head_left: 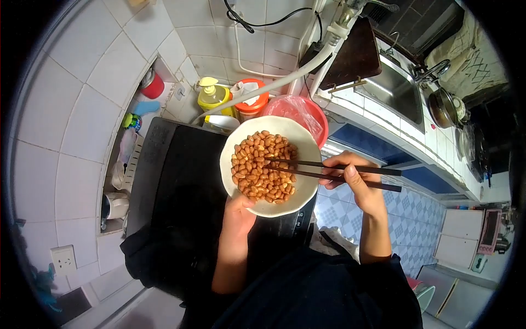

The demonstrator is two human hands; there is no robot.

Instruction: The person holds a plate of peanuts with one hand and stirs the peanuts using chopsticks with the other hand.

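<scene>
A cream bowl (307,181) full of reddish-brown peanuts (257,159) is held up in front of me. Gripping its near left rim, my left hand (239,215) has the thumb over the edge and the other fingers hidden underneath. My right hand (356,178) is closed around a pair of dark chopsticks (329,167), which point left into the bowl. Their tips rest among the peanuts near the middle of the heap.
Below the bowl is a black-topped appliance (183,170). Behind it stand a yellow pump bottle (213,96), an orange-lidded container (251,101) and a red basin (318,115). A hose (274,82) runs across above them. To the right lies a tiled counter with a sink (394,90).
</scene>
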